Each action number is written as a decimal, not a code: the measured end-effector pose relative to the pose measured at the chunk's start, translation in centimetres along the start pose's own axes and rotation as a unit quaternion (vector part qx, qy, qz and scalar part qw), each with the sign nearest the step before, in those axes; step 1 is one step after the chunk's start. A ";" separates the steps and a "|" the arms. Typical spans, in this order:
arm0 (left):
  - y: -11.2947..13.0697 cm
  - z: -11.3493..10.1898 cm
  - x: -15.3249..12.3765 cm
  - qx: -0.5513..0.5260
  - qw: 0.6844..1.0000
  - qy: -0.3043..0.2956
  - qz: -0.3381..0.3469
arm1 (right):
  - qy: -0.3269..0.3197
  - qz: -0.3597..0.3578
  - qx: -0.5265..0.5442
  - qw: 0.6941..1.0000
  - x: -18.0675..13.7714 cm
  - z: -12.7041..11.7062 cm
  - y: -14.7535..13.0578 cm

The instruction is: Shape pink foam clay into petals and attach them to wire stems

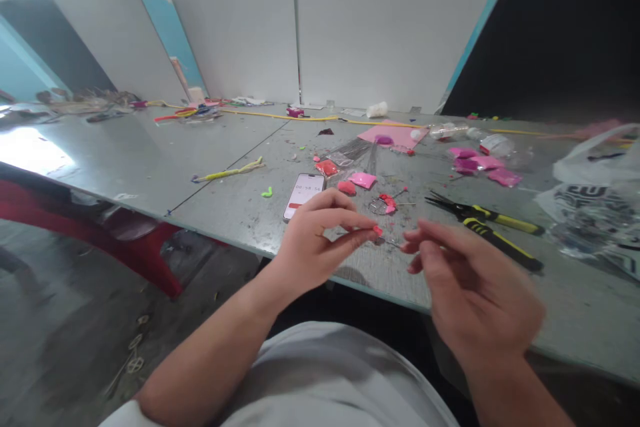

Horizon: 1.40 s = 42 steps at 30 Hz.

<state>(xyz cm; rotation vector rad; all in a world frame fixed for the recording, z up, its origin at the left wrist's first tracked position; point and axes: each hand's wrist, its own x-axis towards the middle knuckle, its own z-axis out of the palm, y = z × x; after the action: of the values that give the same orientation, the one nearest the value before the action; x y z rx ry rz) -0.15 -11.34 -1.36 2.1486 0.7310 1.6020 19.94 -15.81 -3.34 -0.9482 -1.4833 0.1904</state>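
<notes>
My left hand [320,233] pinches a small red-pink lump of soft clay [377,231] between thumb and fingertips, above the table's front edge. A thin metal wire [389,241] runs from the clay towards my right hand [470,280]. The fingers of that hand are curled, slightly blurred, and meet the wire's far end; the exact grip is partly hidden. Just beyond lies a red clay piece [387,203] with a wire ring around or beside it. A phone [304,188] showing a running timer lies flat behind my left hand.
Pliers with yellow-black handles [500,217] lie open at the right, near a white plastic bag [590,193]. Pink clay packets [483,163], a pink sheet [373,133] and clear bottles [495,145] lie farther back. A yellow twisted strand [230,171] is at the left.
</notes>
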 end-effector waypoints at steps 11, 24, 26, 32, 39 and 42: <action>-8.0 -1.9 0.9 0.307 0.893 -0.321 -0.068 | -0.049 0.129 -0.078 0.987 -0.1 -1.9 7.6; -8.3 -3.6 2.5 0.311 0.895 -0.315 -0.054 | -0.049 0.119 -0.106 0.986 0.3 -1.8 6.9; -8.6 -3.8 3.7 0.328 0.892 -0.305 -0.062 | -0.047 0.106 -0.103 0.988 0.8 -1.7 6.4; -10.4 -1.1 8.3 0.389 0.858 -0.322 -0.091 | -0.044 0.005 -0.109 0.993 6.4 -0.4 3.0; -14.0 2.2 8.7 0.364 0.875 -0.296 -0.123 | -0.101 -0.030 -0.091 0.990 11.8 2.4 3.6; -13.6 2.1 8.1 0.270 0.929 -0.219 -0.127 | -0.139 0.003 -0.123 0.983 11.7 3.3 5.9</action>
<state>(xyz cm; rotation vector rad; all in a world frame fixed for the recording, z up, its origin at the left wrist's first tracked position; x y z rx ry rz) 1.06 4.50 -3.44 2.5173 1.3390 0.7948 21.27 -3.11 1.14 -1.1598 -1.7913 0.1504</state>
